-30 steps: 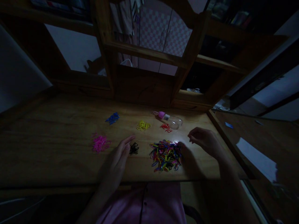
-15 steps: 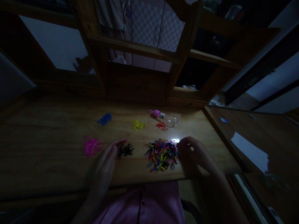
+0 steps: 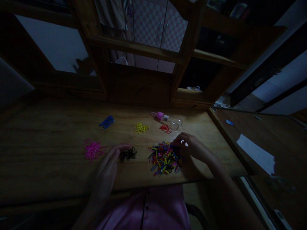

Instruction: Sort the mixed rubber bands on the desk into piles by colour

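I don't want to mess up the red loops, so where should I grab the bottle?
Probably hold the bottle around its clear body, coming from above with your right hand. It lies on its side, pink cap pointing left, and the red loops lie close along its near side.

I see a tangled, many-coloured heap [image 3: 165,162] of little loops. Left of the heap lies a loose black pile [image 3: 128,155], and farther left a pink pile [image 3: 93,150]. Behind the heap sits a sparse red pile [image 3: 165,128]; behind and leftward, a yellow pile [image 3: 141,128], then a blue pile [image 3: 107,122].
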`<control>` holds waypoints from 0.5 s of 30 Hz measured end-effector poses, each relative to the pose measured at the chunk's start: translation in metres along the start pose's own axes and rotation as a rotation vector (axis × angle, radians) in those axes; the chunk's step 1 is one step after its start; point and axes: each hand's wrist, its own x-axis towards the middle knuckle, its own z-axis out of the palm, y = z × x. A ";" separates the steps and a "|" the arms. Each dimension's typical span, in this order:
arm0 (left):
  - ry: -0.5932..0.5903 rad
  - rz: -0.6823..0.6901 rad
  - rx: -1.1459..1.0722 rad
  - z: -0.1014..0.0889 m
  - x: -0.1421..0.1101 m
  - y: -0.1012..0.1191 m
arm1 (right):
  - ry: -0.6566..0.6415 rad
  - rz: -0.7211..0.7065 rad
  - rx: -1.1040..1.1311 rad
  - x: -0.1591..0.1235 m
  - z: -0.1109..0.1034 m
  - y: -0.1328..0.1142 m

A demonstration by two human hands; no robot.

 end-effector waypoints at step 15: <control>-0.026 0.008 0.024 0.001 0.001 0.001 | -0.077 0.045 0.280 0.019 -0.012 0.018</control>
